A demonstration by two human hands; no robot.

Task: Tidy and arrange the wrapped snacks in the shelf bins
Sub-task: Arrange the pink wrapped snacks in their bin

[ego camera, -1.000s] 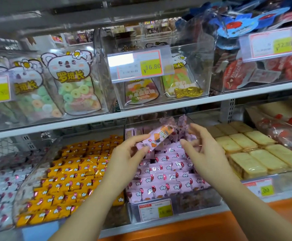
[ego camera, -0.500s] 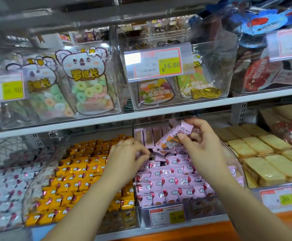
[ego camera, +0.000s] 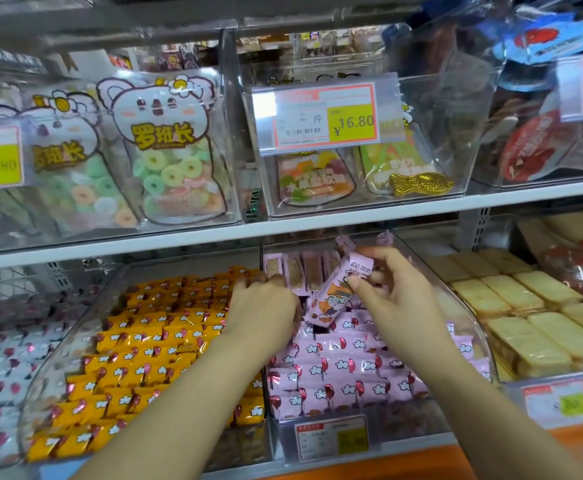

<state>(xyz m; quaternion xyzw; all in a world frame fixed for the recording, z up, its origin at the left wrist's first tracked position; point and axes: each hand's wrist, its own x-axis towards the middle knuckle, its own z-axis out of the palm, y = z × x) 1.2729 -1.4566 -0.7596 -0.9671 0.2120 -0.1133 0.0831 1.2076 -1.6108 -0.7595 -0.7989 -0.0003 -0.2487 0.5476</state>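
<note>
The right hand point(ego camera: 397, 299) pinched a pink snack point(ego camera: 340, 292) tilted over the pink bin point(ego camera: 411, 422), and the left hand point(ego camera: 266, 306) curled beside it, its hold unclear; the snack would best go down flat, matching the rows.

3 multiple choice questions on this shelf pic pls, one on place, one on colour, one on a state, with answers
1. Where is the pink wrapped snack that the right hand holds?
A. in an upper-shelf bin
B. above the rows of pink snacks
C. on the orange ledge

2. What colour are the packets in the bin left of the pink one?
A. green
B. blue
C. orange

3. What is the right hand doing?
A. pinching the snack
B. lying flat
C. hanging empty

Answers: 1 B, it tilts over the pink rows; 2 C, orange packets fill that bin; 3 A, thumb and fingers close on its upper end.
</note>
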